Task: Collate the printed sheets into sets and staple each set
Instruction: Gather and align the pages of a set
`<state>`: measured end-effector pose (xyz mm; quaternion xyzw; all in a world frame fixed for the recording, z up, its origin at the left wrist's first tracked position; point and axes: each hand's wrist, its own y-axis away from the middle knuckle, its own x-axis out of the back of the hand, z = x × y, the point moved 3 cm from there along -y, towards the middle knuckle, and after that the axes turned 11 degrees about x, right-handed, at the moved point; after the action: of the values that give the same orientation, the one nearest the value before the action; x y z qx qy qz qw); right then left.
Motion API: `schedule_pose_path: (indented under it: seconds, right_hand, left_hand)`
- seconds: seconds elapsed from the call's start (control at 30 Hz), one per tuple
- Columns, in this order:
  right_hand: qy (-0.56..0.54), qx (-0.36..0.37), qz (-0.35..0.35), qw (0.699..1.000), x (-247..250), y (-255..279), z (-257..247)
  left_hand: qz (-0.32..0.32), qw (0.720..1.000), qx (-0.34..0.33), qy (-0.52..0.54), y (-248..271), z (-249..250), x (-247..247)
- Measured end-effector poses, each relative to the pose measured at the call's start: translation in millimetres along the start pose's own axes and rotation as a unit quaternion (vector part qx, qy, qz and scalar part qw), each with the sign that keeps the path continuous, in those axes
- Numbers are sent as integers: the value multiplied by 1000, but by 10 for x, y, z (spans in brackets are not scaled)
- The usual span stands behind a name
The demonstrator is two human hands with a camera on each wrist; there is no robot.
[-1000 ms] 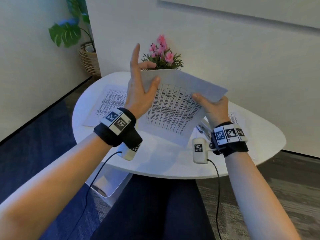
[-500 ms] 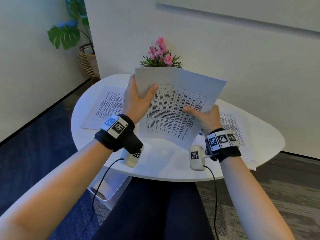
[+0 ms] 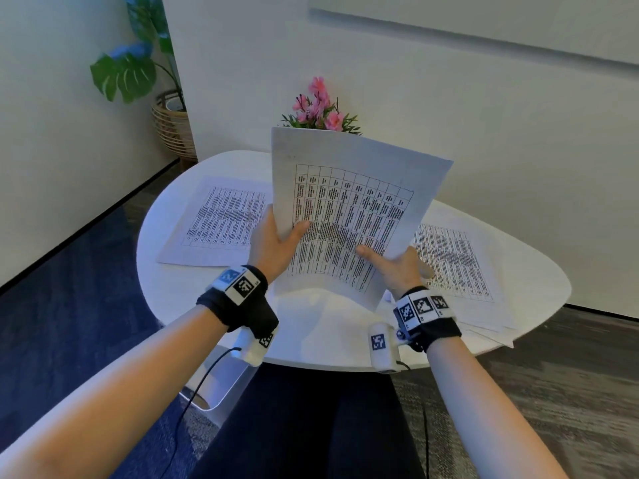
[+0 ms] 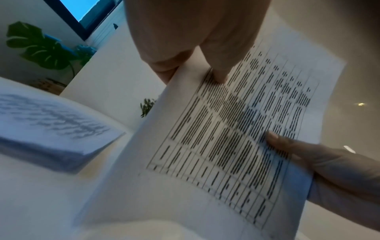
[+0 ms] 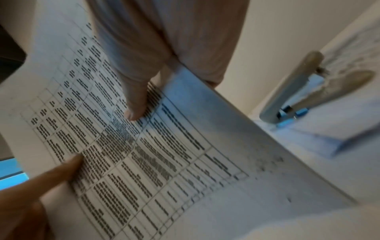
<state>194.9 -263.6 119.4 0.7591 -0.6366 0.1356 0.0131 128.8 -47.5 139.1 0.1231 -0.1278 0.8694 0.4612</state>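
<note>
I hold a set of printed sheets [image 3: 349,216] with a black table on it, tilted upright above the white table [image 3: 321,337]. My left hand [image 3: 276,242] grips its left edge, thumb on the print [image 4: 218,76]. My right hand [image 3: 394,267] grips the lower right edge, thumb across the front [image 5: 133,112]. A stack of printed sheets [image 3: 221,219] lies at the table's left, seen blurred in the left wrist view [image 4: 51,128]. Another stack [image 3: 456,267] lies at the right. A grey stapler [image 5: 304,91] rests on that right stack; the head view hides it behind my right hand.
A pot of pink flowers [image 3: 320,108] stands at the table's far edge behind the held sheets. A leafy plant in a woven basket [image 3: 171,122] sits on the floor at the far left by the wall. The table's near rim is close to my wrists.
My left hand, open and raised a second ago, has closed on the sheets' left edge. The sheets have swung from tilted flat to nearly upright, and both hands have lowered slightly.
</note>
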Motion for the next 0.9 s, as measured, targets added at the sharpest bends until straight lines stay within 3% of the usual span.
schedule_pose_path:
  seconds: [0.07, 0.13, 0.23, 0.33, 0.43, 0.5, 0.57, 0.67, 0.73, 0.83, 0.9]
  right_hand:
    - [29, -9, -22, 999, -17, -60, 112]
    - [95, -3, -91, 991, 17, -154, 120]
    - [232, 27, -203, 951, 154, -379, 170]
    - [392, 55, -160, 904, 419, -655, 276]
    - [523, -10, -105, 846, 653, -817, 462]
    - [564, -59, -149, 810, 677, -850, 626]
    - [573, -75, -187, 794, 652, -849, 799]
    - [576, -58, -165, 799, 632, -866, 946]
    - [554, -64, -143, 817, 631, -863, 961]
    - [413, -57, -52, 907, 682, -793, 732]
    - [292, -8, 42, 955, 760, -742, 429]
  left_hand:
    - [3, 1000, 16, -11, 10, -62, -29]
    - [10, 999, 26, -16, 6, -33, 3]
    - [6, 998, 57, -24, -28, 50, 130]
    - [-20, 995, 81, -51, -44, 44, 288]
    - [-43, 992, 98, -73, 28, 16, 395]
    - [-49, 988, 105, -97, 102, -18, 416]
    - [-66, 985, 114, -113, 179, -73, 401]
    - [-92, 980, 107, -139, 272, -120, 364]
    - [-96, 978, 109, -152, 275, -137, 356]
    - [-98, 976, 120, -151, 236, -137, 351]
    - [-104, 976, 116, -155, 209, -111, 332]
